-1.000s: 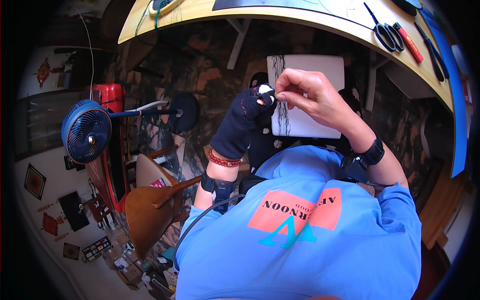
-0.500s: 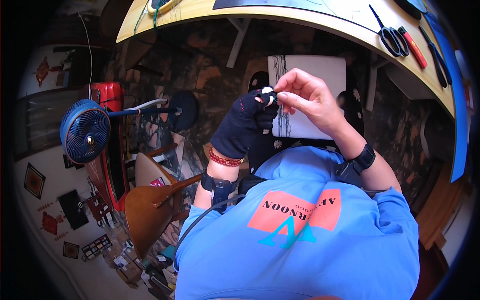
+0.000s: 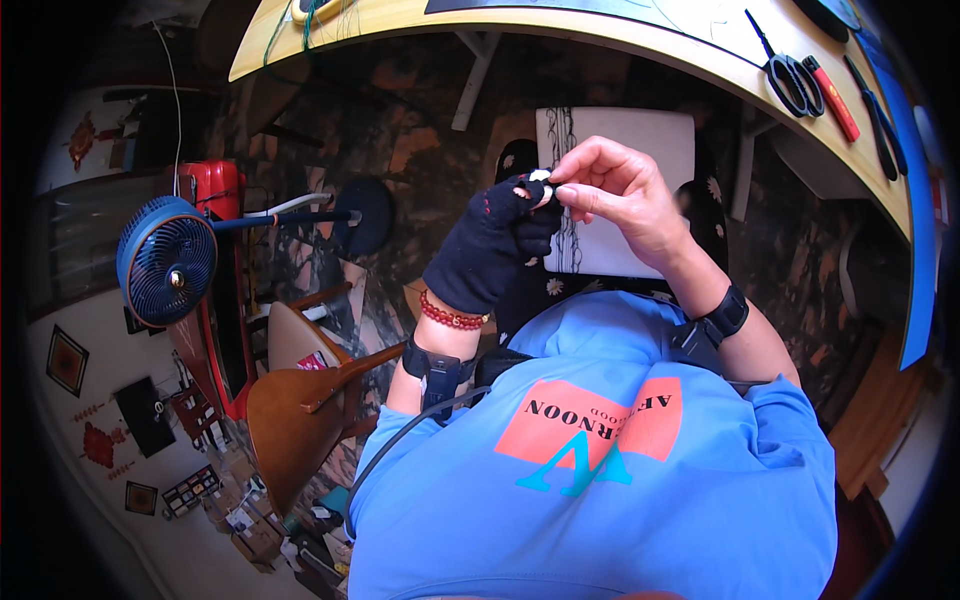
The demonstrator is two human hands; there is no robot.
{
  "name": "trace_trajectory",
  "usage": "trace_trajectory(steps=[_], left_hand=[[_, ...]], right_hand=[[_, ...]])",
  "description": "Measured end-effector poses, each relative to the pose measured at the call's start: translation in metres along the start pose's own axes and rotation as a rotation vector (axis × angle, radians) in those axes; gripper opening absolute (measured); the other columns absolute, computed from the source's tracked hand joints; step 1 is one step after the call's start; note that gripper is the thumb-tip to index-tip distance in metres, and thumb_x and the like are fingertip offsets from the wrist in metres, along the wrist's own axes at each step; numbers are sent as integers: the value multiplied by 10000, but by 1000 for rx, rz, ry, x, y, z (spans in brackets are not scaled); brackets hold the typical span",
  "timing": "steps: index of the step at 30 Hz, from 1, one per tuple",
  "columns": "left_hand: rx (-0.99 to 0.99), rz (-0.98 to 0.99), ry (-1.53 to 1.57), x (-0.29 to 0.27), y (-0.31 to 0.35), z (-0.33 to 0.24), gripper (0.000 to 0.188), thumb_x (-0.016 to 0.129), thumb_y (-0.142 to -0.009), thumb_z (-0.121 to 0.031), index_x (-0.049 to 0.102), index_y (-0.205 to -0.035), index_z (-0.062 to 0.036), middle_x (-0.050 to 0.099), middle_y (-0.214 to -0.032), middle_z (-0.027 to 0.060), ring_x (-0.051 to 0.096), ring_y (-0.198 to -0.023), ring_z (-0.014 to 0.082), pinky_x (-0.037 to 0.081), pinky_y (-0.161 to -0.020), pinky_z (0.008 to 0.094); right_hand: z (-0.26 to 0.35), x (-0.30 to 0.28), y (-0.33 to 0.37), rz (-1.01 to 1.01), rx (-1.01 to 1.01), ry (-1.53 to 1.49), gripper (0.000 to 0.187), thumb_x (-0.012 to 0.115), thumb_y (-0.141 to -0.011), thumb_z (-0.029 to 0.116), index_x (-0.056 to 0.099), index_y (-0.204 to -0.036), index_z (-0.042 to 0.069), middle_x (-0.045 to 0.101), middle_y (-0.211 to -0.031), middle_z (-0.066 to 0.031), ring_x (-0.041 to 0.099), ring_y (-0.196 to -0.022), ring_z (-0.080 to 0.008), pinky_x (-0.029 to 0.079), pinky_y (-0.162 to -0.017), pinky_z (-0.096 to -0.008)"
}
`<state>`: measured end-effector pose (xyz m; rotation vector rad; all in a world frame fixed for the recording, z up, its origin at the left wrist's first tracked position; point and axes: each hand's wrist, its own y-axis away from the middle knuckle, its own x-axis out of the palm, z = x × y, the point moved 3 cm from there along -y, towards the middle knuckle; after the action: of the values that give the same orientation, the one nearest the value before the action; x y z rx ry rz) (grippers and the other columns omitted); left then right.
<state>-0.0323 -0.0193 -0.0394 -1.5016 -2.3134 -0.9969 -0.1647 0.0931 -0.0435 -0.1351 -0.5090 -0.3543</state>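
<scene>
My left hand [image 3: 492, 248] wears a black fingerless glove and is raised in front of my chest. Its fingertips pinch a small white object [image 3: 540, 176]. My right hand [image 3: 618, 192], bare, meets it from the right and pinches the same small white object. Thin dark threads [image 3: 568, 232] hang down from between the two hands. Behind them lies a white board [image 3: 640, 150] with dark threads draped over its left part. A red bead bracelet [image 3: 450, 314] circles my left wrist and a black band [image 3: 724, 316] my right.
A curved wooden tabletop [image 3: 620, 32] runs along the top, with black scissors [image 3: 786, 68], a red-handled tool [image 3: 830, 84] and a blue mat [image 3: 912, 190] at the right. A blue fan [image 3: 166, 262] on a stand and a wooden chair [image 3: 296, 420] stand at the left.
Both hands have stayed together at the small white object; they have shifted slightly, with the right fingers adjusting their pinch.
</scene>
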Motion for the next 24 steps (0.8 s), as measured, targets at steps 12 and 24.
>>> trace_trajectory(steps=[12,24], left_hand=[[-18,6,-89,13,6,-5,267,507,-1022,-279,623,-1087,-48,643,-952,-3,587,-819,36,486,-697,167],[40,-64,-131,-1,3,6,299,605,-960,-272,610,-1149,-41,572,-969,-6,582,-893,115,529,-809,287]], right_hand=[[3,-2,1,-8,-16,44,91,709,-897,77,664,-970,44,683,-871,-2,605,-714,-40,492,-641,-180],[3,0,1,16,-60,148,76,683,-895,32,637,-946,1,640,-848,4,589,-745,-37,485,-661,-181]])
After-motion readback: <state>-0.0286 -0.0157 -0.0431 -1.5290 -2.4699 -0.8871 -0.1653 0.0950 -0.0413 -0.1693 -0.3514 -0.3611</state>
